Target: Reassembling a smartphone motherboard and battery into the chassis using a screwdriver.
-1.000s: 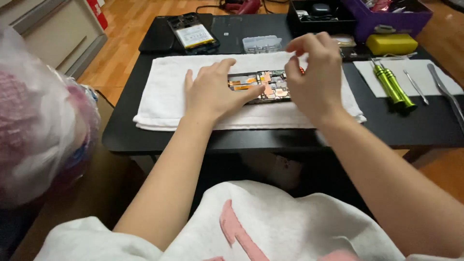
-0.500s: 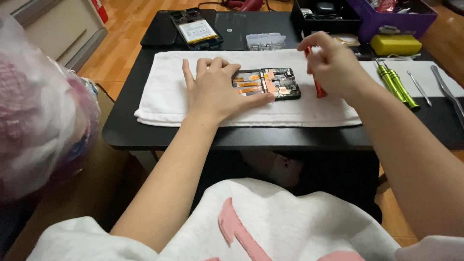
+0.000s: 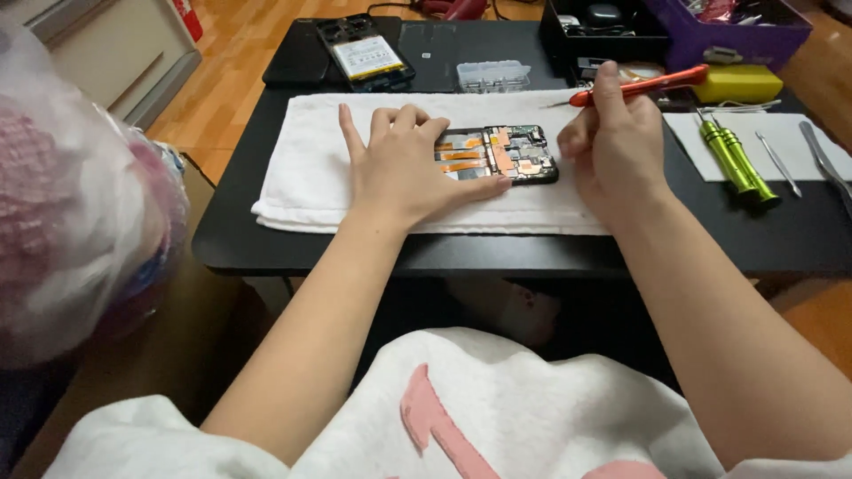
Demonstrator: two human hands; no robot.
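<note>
Left hand: I see it flat and open, pressing the opened phone onto a white towel.
Right hand: gripping a red screwdriver, just right of the phone.
Beyond the hands: purple box, yellow case.
Surface: black desk, wood floor.

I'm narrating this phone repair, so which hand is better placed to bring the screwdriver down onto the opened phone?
Probably the right hand: it holds the red screwdriver just beside the opened phone. The left hand lies flat, pinning the phone on the white towel.

Behind the white towel, at its far left corner — a rectangular white-and-yellow label on an opened phone. No packages, signs or lit screens.
</note>
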